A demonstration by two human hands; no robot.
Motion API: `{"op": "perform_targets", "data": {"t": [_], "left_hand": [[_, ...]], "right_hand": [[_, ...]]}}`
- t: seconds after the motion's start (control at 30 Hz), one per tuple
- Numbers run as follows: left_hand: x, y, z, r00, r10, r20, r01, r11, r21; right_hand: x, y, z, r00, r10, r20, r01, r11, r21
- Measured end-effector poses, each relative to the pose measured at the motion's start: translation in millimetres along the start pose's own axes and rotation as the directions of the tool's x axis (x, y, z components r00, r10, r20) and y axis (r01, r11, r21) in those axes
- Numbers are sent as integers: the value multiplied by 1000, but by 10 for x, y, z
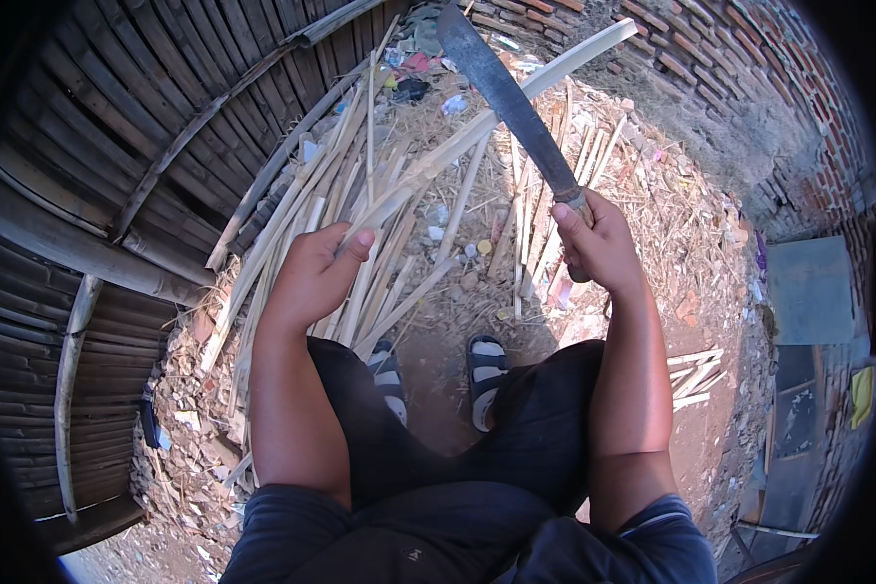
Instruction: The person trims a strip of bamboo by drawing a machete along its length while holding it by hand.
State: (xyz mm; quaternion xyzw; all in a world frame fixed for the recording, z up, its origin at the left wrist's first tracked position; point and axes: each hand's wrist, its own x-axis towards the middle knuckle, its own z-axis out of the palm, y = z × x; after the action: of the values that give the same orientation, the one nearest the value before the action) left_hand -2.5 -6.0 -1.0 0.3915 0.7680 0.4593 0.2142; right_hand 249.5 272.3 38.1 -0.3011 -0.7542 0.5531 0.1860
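My right hand (599, 241) is closed round the handle of a machete (516, 109), its wide dark blade slanting up and to the left, away from me. In my left hand (319, 271) is the near end of a long pale bamboo strip (448, 148), thumb laid along it. That strip runs up and to the right, and the machete blade crosses in front of it near its middle. Whether blade and strip touch, I cannot tell. Many split bamboo strips (297, 209) lie on the ground beyond and beside my left hand.
More bamboo strips (594, 146) lie beyond my right hand, and a small pile (694, 378) sits at the right. A bamboo slat wall (97, 146) rises on the left, a brick wall (711, 58) at the far right. My sandalled feet (485, 380) stand among litter and shavings.
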Motion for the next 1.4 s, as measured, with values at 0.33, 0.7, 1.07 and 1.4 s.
{"op": "perform_targets", "data": {"t": [0.33, 0.7, 1.07, 1.4], "left_hand": [[-3, 44, 34, 999, 24, -27, -24, 999, -32], [9, 42, 60, 999, 23, -48, -22, 1000, 7], [6, 69, 78, 988, 96, -120, -86, 993, 85], [1, 93, 104, 984, 121, -132, -109, 989, 95]], "right_hand": [[-17, -58, 74, 999, 17, 47, -13, 997, -77], [28, -11, 89, 1000, -19, 13, 20, 1000, -11], [20, -48, 28, 995, -72, -65, 72, 997, 3], [4, -55, 36, 1000, -13, 7, 13, 996, -83]]}}
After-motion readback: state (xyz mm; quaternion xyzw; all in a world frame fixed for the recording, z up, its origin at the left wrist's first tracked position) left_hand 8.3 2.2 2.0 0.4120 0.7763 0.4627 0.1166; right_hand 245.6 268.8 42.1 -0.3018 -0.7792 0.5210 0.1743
